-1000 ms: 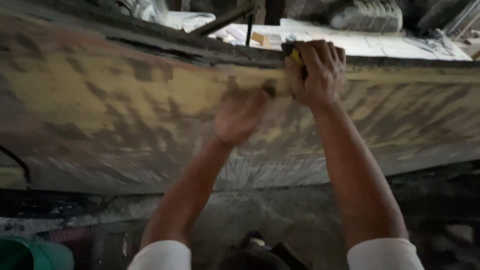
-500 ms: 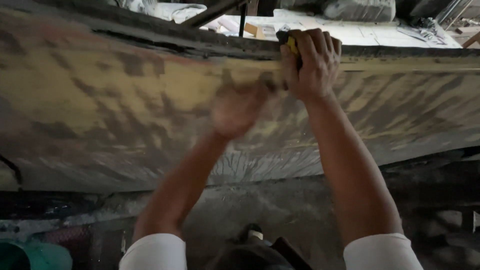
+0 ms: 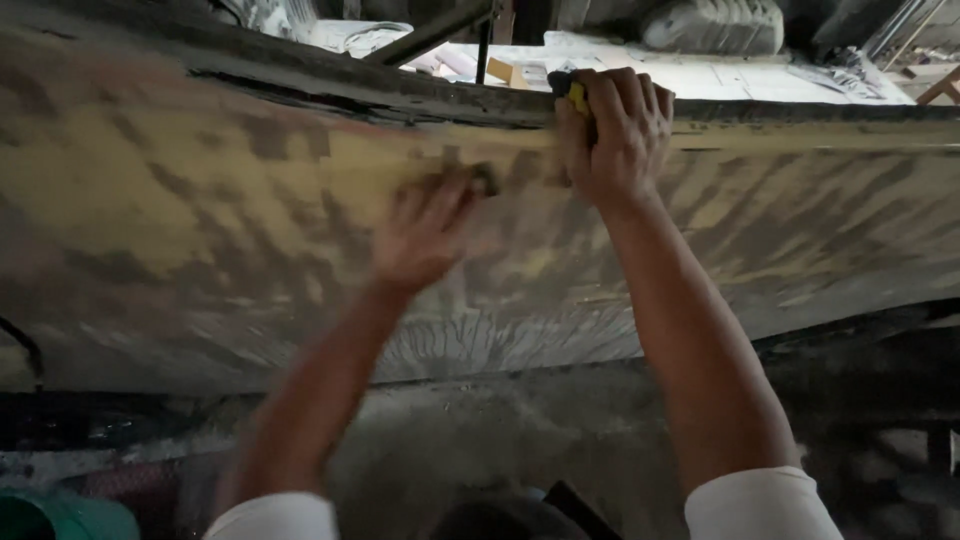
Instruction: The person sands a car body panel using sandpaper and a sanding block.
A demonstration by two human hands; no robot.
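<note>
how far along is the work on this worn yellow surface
Looks partway, though it's hard to judge. Done: around the left hand the yellow panel shows rubbed-through, streaked patches. In hand: that hand is blurred against the panel with something small and dark at its fingers; the right hand grips the dark top edge, with a small yellow object under it. Left: blotchy yellow remains to the far left and right.

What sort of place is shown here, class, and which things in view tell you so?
Probably a boatyard or repair workshop. A long curved worn hull side with patchy yellow paint fills the view, the left hand rubs it, and pale sacks lie behind.
</note>
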